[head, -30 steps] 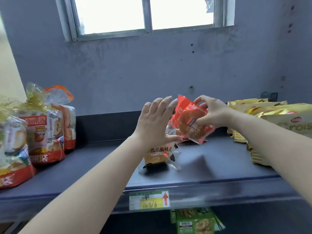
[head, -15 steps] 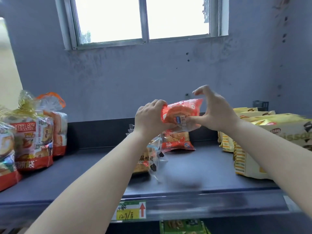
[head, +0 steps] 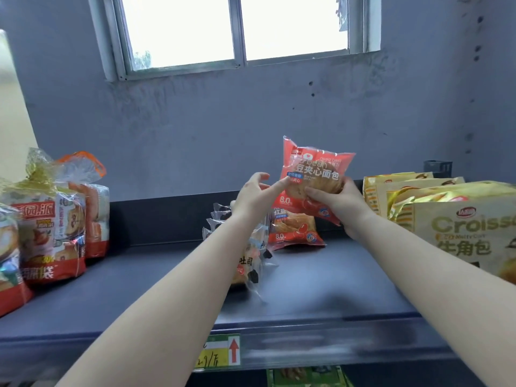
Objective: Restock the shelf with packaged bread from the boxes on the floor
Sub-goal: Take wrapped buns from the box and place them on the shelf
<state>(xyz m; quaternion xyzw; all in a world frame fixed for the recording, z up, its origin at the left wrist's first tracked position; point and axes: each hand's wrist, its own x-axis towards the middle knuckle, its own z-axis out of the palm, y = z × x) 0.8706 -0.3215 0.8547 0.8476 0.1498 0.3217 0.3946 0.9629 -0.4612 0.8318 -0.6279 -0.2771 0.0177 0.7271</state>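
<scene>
The left arm [head: 173, 297] covers most of the clear toast packs [head: 251, 263], leaving their print only partly readable. The red bread pack [head: 312, 174] hides the top of the second red pack [head: 293, 230] at its 6 o'clock. The croissant bag [head: 469, 233] and the bagged loaves [head: 8, 247] run off the frame's 3 and 9 o'clock edges. The handwritten price tag [head: 217, 356] is too smeared to read, and the green pack [head: 304, 377] is cut off at 6 o'clock.

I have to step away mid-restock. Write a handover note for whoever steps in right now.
Right hand grips the red bread pack, upright above the shelf.
Left hand is open, fingertips touching the pack's left edge.
Done: one matching red pack leans at the shelf back; clear toast packs stand in a row beside it.
Left: set the held pack down by its match. Boxes are out of view.
</scene>
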